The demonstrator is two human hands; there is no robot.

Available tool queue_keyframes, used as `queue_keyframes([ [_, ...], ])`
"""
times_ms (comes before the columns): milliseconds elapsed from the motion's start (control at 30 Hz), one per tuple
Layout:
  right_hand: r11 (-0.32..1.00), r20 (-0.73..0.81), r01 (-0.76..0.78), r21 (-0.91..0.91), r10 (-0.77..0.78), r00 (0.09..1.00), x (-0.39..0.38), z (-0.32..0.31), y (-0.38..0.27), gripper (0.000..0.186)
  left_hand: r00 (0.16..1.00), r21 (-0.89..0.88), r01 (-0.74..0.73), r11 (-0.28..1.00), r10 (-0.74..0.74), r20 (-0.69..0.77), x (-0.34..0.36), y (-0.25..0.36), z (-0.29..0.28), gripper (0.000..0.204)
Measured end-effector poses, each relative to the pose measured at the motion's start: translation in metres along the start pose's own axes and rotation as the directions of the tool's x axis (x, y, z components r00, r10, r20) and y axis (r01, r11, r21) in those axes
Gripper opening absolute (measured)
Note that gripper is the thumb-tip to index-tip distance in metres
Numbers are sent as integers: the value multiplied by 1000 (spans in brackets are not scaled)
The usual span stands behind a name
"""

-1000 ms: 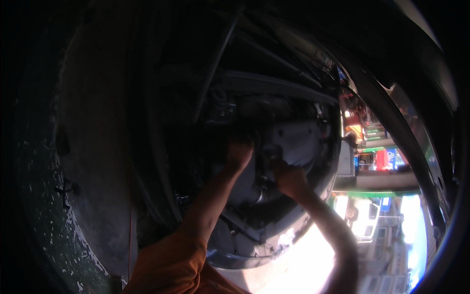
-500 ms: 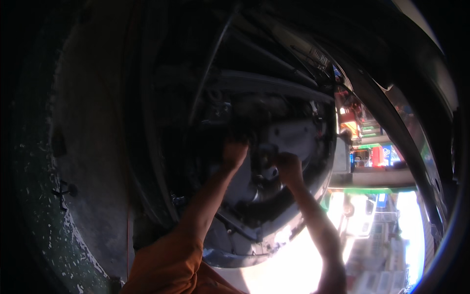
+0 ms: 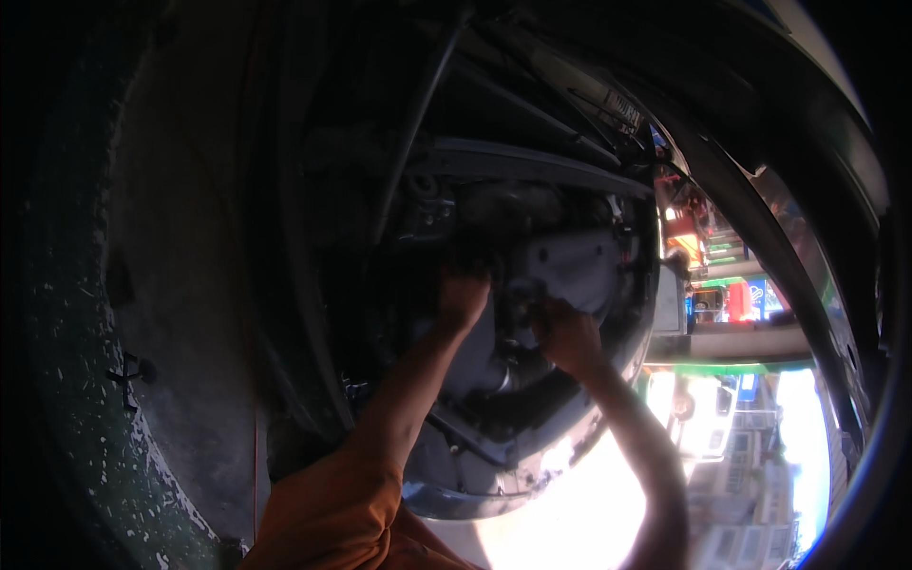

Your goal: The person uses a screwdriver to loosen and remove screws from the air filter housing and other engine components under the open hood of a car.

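Both of my arms reach into the open engine bay of a dark car. My left hand (image 3: 465, 296) is closed near the middle of the bay, against a dark part whose shape is lost in shadow. Just right of it, my right hand (image 3: 569, 337) is curled with its fingers pressed together beside a dark engine part (image 3: 522, 294). What either hand grips is too dark to make out. A smooth grey engine cover (image 3: 572, 266) lies just beyond my right hand. Below the hands runs a thick dark hose (image 3: 532, 380).
A thin prop rod (image 3: 415, 133) slants up on the far side of the bay. The raised hood (image 3: 741, 190) arches over the right. Grey floor (image 3: 190, 380) with a green painted strip (image 3: 81, 427) lies at left. Bright daylight and a building (image 3: 741, 465) show at lower right.
My right hand has turned slightly, with its wrist swung to the right. The left hand stays at nearly the same spot in the bay. The whole view has shifted a little.
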State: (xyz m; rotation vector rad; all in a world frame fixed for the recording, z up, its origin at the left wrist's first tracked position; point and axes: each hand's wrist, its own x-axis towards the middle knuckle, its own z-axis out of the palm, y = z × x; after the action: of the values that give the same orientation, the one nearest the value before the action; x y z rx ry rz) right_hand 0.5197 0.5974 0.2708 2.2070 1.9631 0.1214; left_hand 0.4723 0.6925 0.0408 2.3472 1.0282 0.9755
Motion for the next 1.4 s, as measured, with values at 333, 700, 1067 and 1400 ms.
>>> queue_keyframes([
  [333,928,125,-246,281,219,968,-5,7,1,21,1000,23,12,1000,-13,18,1,-4,15,29],
  [700,916,218,-301,266,247,944,-13,10,16,25,991,70,52,996,-59,116,10,9,-14,19],
  [1067,551,442,-667,502,499,745,-3,8,12,27,999,7,38,999,-38,12,4,9,-12,24],
  [1400,766,250,-482,426,413,876,-3,16,11,25,997,-102,64,993,-59,44,5,7,-15,18],
])
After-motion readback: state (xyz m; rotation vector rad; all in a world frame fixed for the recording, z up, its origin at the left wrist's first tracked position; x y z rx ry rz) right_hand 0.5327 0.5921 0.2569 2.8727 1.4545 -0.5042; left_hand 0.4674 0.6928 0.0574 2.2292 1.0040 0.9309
